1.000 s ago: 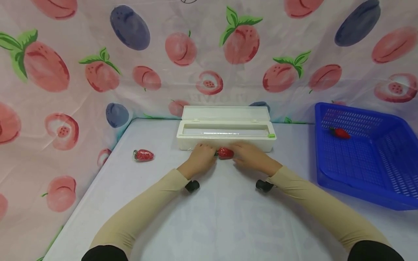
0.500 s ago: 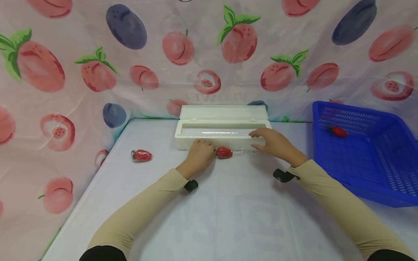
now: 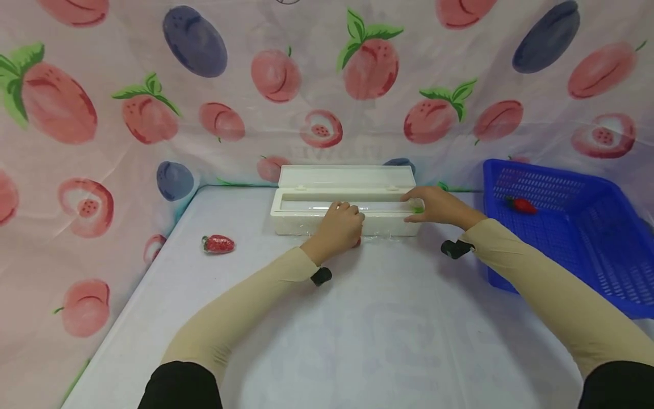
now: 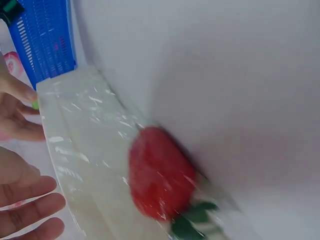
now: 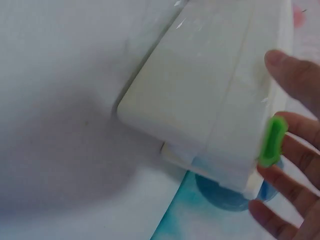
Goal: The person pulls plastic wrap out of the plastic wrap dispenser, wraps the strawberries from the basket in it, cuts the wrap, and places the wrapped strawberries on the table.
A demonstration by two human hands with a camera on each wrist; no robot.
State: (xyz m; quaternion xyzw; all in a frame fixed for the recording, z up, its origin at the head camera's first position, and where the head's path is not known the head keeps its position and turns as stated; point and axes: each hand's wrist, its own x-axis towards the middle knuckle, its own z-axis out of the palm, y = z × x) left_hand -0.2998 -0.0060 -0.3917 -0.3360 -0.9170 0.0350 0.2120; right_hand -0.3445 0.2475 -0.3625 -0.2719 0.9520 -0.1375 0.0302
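A white cling-film dispenser (image 3: 296,226) with its lid raised stands at the table's back. Clear film (image 4: 82,165) runs down over its front. Under the film, a red strawberry (image 4: 159,172) with green leaves lies against the box's front; the head view shows only a sliver of it beside my left hand (image 3: 338,226). That hand reaches over the box's front edge, its fingers loosely bent and apart from each other. My right hand (image 3: 439,205) is at the box's right end, thumb spread away and fingertips touching the green slider (image 5: 273,141).
A film-wrapped strawberry (image 3: 218,244) lies on the white table at the left. At the right stands a blue basket (image 3: 577,244) with another strawberry (image 3: 522,205) inside. A fruit-printed cloth (image 3: 225,165) hangs behind the table.
My right hand has left the strawberry and gone right to the slider end of the box. My left hand has shifted right and up over the box front, now covering most of the strawberry.
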